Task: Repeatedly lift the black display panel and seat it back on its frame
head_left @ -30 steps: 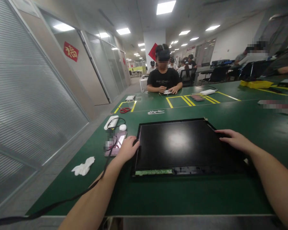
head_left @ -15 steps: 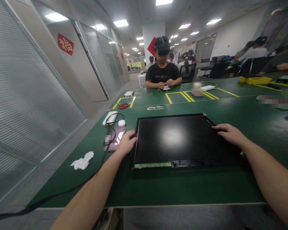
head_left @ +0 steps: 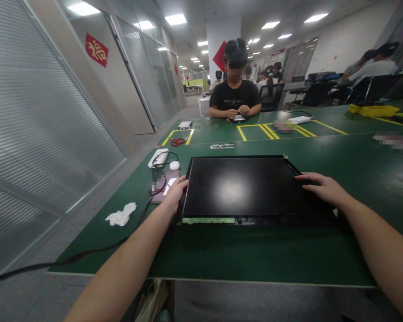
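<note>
A black flat display panel (head_left: 255,192) lies face up before me, with a green circuit strip (head_left: 208,220) along its near edge. My left hand (head_left: 177,190) grips the panel's left edge, fingers curled around the side. On the opposite edge, my right hand (head_left: 322,188) holds the frame near the upper right corner, thumb and fingers on its rim. A small light tab (head_left: 285,156) sticks up at the far right corner. Whether the panel rests fully on the table or is slightly raised, I cannot tell.
Left of the panel are a phone (head_left: 164,188), a white round case (head_left: 174,165), a white power bank (head_left: 158,158) with a black cable, and a crumpled tissue (head_left: 121,214). Red scissors (head_left: 177,141) lie farther back. A person (head_left: 235,96) sits opposite, handling a small object.
The panel has shifted slightly left, closer to the phone, with both hands still on its sides. My view has also turned slightly, so the surroundings appear shifted.
</note>
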`<state>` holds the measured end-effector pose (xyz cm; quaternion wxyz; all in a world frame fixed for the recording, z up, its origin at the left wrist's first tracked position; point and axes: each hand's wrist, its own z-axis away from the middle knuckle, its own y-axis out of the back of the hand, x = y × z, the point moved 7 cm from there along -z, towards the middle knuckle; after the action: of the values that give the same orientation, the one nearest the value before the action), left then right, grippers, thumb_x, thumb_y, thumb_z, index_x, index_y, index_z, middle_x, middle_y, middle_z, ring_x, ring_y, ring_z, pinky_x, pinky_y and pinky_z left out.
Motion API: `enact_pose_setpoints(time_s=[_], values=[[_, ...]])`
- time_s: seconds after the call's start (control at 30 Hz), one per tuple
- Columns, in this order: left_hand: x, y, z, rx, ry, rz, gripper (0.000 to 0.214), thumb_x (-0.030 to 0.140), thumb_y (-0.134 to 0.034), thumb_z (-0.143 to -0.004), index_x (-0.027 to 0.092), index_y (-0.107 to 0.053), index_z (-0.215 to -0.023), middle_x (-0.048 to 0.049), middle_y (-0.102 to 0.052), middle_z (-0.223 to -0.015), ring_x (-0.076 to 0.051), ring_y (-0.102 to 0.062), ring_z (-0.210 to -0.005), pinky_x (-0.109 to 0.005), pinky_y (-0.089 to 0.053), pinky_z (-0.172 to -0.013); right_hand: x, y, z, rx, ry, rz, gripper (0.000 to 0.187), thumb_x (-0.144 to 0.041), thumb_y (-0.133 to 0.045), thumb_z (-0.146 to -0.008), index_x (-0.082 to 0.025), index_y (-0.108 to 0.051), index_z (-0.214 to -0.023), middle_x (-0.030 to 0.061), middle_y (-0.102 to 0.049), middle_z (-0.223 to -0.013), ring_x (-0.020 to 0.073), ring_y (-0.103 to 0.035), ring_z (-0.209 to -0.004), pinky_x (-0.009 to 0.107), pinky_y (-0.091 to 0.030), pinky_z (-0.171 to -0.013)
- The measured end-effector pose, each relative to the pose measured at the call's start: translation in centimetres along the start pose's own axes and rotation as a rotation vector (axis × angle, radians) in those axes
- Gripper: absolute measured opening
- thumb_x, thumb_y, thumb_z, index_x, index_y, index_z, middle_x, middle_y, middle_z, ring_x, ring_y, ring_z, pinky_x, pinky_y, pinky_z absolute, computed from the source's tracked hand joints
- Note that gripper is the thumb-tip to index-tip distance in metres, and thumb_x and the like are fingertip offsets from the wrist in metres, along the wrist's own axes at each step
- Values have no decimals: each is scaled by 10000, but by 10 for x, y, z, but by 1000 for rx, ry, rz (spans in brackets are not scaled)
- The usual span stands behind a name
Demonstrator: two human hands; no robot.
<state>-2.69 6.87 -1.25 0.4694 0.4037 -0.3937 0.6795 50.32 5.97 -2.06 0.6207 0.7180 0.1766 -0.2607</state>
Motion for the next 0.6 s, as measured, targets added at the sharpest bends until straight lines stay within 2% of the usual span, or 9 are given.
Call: enact_pose_setpoints(time_s=[0.1, 0.2, 0.27, 0.33, 0.43, 0.5, 0.6], values=[[-3, -2, -3, -96, -11, -15, 757, 308, -821, -719, 205, -504, -1399, 6, -711, -682, -212, -694, -542, -336, -573, -554, 1, -1, 0, 7, -2, 3, 443, -388, -624, -709, -295, -759, -1121, 28, -612, -1415, 309, -502, -1368, 437, -336, -1181], [-3, 1, 2, -61, -15, -59, 1024, 303, -889, -637, 284, -349, -1507, 27, -713, -688, -206, -675, -492, -341, -561, -532, 6, -2, -2, 6, 2, 20, 452, -409, -618, -717, -296, -750, -1133, 24, -613, -1416, 307, -517, -1353, 438, -349, -1173], [-1, 1, 6, -52, -22, -71, 1070, 291, -903, -613, 304, -330, -1517, 23, -722, -707, -201, -673, -491, -324, -545, -515, 8, -3, -3, 6, 9, 33, 455, -416, -613, -724, -292, -746, -1141, 27, -612, -1417, 307, -522, -1348, 433, -359, -1166], [1, -1, 8, -73, -50, -67, 977, 309, -906, -604, 268, -432, -1457, 8, -732, -726, -196, -679, -517, -300, -530, -508, 9, -3, -4, 9, 15, 42, 458, -420, -607, -727, -291, -745, -1144, 30, -617, -1410, 305, -525, -1345, 433, -363, -1163], [4, -3, 6, -112, -136, -50, 714, 341, -902, -604, 177, -622, -1239, -22, -746, -755, -183, -691, -592, -265, -516, -530, 10, -4, -5, 16, 14, 44, 459, -424, -604, -724, -293, -747, -1140, 29, -622, -1403, 302, -529, -1340, 439, -363, -1162], [5, -5, 4, -140, -193, -41, 567, 352, -886, -624, 148, -681, -1112, -39, -754, -774, -179, -699, -651, -250, -511, -553, 11, -4, -5, 18, 4, 42, 458, -428, -608, -720, -292, -751, -1133, 28, -619, -1408, 300, -530, -1339, 435, -356, -1166], [4, -6, 1, -174, -225, -39, 446, 341, -846, -656, 151, -715, -1038, -39, -757, -773, -183, -702, -681, -252, -510, -570, 12, -4, -5, 22, -5, 41, 462, -432, -611, -710, -298, -749, -1130, 22, -617, -1409, 299, -537, -1331, 446, -347, -1173]])
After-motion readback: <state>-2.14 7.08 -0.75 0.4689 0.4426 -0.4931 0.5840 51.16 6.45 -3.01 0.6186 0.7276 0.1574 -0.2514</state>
